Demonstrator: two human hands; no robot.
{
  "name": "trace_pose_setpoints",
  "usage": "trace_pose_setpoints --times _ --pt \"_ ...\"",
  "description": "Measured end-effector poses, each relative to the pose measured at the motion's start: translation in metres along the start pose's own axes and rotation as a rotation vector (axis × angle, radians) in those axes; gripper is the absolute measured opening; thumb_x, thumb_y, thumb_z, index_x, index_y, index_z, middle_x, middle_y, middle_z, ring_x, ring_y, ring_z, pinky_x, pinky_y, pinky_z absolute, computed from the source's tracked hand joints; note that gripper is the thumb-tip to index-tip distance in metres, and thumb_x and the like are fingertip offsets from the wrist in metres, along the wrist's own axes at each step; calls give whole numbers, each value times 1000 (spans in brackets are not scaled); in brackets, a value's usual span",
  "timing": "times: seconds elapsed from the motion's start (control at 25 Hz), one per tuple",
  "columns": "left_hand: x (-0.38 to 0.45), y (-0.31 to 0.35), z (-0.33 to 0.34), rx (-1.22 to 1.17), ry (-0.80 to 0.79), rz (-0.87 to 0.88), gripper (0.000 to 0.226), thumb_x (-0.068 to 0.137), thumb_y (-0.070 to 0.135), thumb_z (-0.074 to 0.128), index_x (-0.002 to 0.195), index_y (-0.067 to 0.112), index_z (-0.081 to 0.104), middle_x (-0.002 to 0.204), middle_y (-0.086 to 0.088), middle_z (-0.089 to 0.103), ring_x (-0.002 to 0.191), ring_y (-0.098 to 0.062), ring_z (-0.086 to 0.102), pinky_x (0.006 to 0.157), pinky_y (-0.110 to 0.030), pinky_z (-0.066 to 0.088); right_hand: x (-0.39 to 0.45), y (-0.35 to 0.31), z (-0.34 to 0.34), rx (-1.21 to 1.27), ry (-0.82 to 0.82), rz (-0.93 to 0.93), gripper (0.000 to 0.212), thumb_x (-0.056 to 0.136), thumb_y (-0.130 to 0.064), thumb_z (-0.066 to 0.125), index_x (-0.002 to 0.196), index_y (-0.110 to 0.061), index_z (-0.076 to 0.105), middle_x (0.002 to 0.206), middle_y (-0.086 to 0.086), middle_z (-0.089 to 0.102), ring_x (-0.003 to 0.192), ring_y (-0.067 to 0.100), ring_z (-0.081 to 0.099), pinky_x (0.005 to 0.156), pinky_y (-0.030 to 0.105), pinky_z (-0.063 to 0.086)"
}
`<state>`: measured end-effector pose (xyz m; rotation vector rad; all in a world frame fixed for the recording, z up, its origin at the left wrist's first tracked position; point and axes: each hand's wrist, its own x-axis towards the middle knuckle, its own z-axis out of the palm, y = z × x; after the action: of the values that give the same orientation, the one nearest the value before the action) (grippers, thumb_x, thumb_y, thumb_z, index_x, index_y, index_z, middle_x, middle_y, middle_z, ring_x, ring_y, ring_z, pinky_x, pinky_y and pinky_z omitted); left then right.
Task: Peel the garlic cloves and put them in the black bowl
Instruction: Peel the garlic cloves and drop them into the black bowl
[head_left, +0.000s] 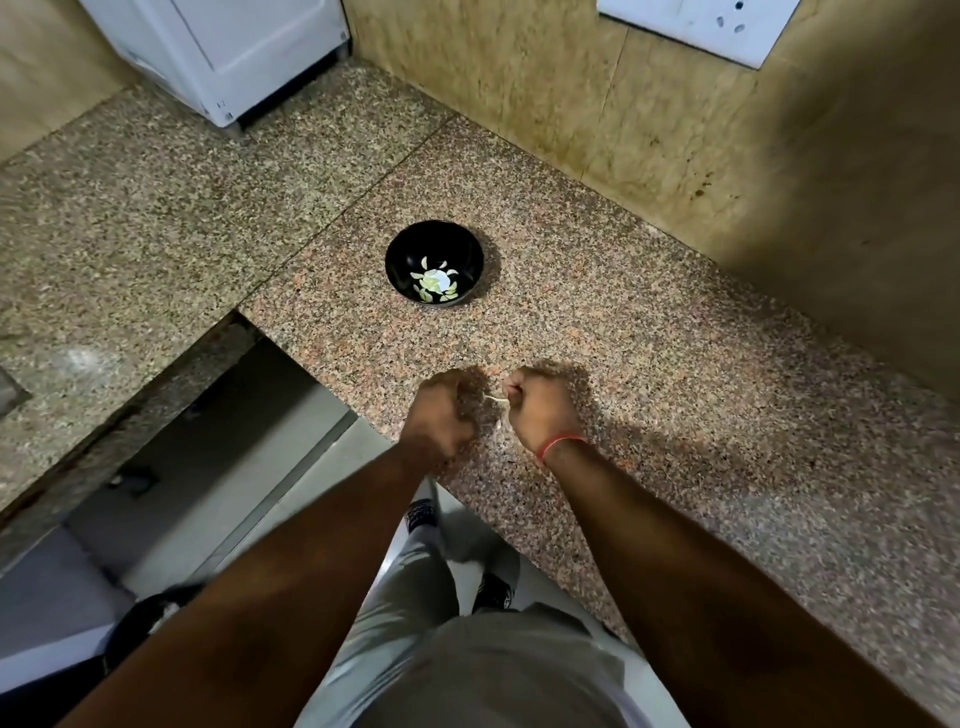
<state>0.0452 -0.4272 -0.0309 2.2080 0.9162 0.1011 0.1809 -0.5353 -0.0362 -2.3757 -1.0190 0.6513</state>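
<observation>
Speckled granite bench (649, 332), bearing black bowl (435, 264) with peeled garlic cloves (431, 283) inside. Nearer the edge, left hand (441, 415) curled, contents hidden; right hand (543, 408) pinched on pale garlic skin (496, 399).

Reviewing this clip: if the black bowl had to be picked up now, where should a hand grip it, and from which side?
Probably the near rim of the black bowl, pinched from above: it stands upright and open, with clear counter around it and garlic cloves in the bottom.
</observation>
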Motion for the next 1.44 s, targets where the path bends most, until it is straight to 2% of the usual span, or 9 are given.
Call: trace_pose_setpoints --times 0.08,0.2,0.32,0.52,0.64,0.84,1.08,1.2,1.44 --pt "10 -1 -15 -24 38 67 28 75 2 74 103 2 72 91 -8 71 78 -15 62 76 -15 50 30 -28 -7 76 69 -48 18 92 1 65 89 -17 69 95 -1 72 90 14 68 84 31 61" --pt "37 -18 -25 3 -21 -43 20 84 13 73 103 6 69 92 -2 67 82 -17 64 69 -13 42 84 -71 -14 87 141 -102 18 91 -2 67 89 -19 71 91 -3 74 83 14 69 75 31 60" --pt "63 -41 -28 -8 -80 -164 40 83 18 77 121 14 66 115 -2 68 101 -18 66 76 -7 42 136 -95 -7 18 131 -110 15 89 -10 68 87 -24 73 89 -2 75 80 21 70 72 34 60" --pt "81 -56 -34 -1 -136 -164 48 80 13 80 126 10 65 117 -8 69 91 -12 58 76 -5 42 170 -102 7 54 115 -70 23 85 -12 74 99 -29 79 101 -6 78 89 17 74 83 35 62" --pt "83 -62 -31 -6 -132 -152 48 83 10 78 128 10 64 114 -8 66 83 -9 57 62 1 42 158 -93 1 111 176 -125 23 86 -8 72 98 -26 80 104 -7 78 89 13 73 85 33 61" --pt "72 -50 -17 -16 -72 -146 32 82 1 69 111 15 67 99 -2 66 80 -13 59 66 -9 46 99 -51 -3 175 195 -138 21 84 -10 69 96 -23 79 98 -6 78 72 3 67 75 31 62" --pt "33 -34 11 -29 -72 -145 25 79 4 72 100 18 72 90 8 66 74 -6 60 60 -4 41 12 9 12 -23 -45 -165 26 88 -11 60 99 -23 81 101 -2 78 88 14 71 93 34 56" --pt "15 -27 23 -8 -20 -134 21 85 5 66 96 23 69 86 9 66 68 1 57 58 -8 43 -4 28 22 -98 -123 -211 35 87 -13 55 109 -28 78 103 -2 69 89 17 63 77 28 52" --pt "-4 -21 41 -10 18 -74 25 80 -1 65 94 19 73 86 5 70 75 -15 64 71 -26 51 -12 26 27 -215 -136 -201 22 95 -13 56 100 -23 74 107 -2 62 88 20 60 69 27 39"
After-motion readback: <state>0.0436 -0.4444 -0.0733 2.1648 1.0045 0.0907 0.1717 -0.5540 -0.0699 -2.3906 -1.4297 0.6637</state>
